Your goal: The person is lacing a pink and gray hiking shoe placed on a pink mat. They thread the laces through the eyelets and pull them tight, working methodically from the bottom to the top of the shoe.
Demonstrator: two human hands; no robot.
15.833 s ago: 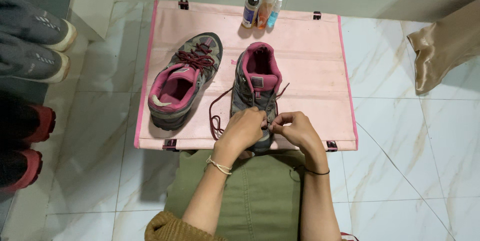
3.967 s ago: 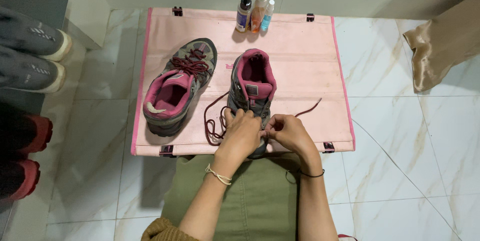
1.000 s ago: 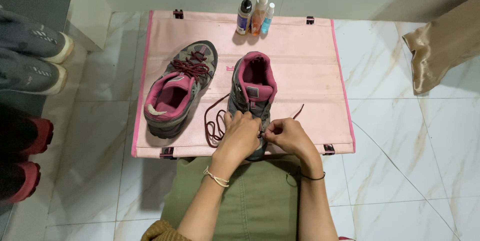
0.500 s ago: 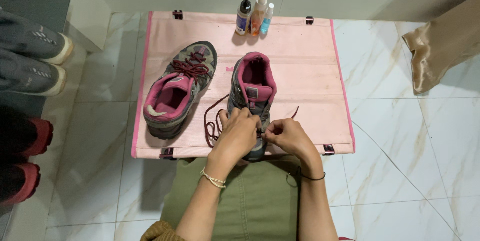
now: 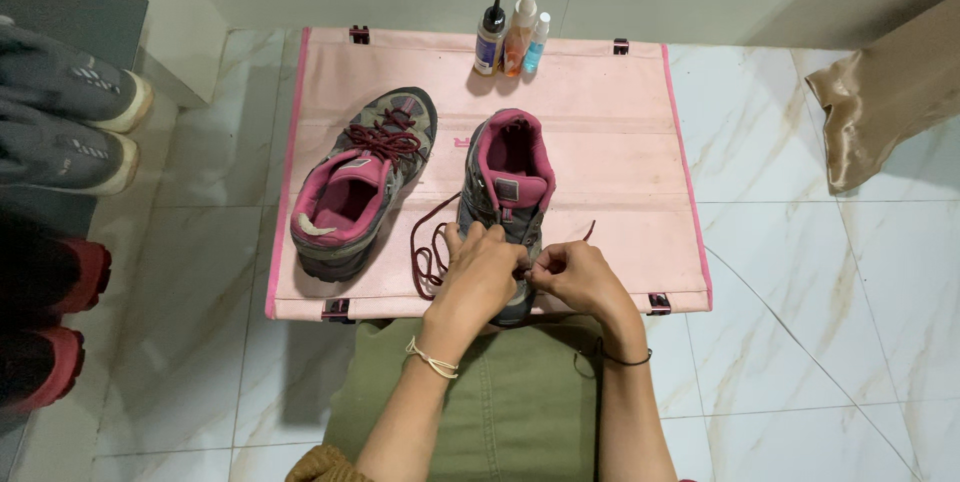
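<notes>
L shoe [image 5: 362, 185] lies laced on pink surface [image 5: 610, 142]. L hand [image 5: 482, 272] curled over R shoe [image 5: 506, 197] toe, grip pinching maroon lace [image 5: 428, 254]; R hand [image 5: 575, 277] alongside, grip pinching lace too, wrists bent down.

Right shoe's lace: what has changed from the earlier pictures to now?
The loose lace end right of the right shoe has been drawn in shorter. Both hands, left and right, stay at the toe eyelets. Left shoe and bottles unchanged.
</notes>
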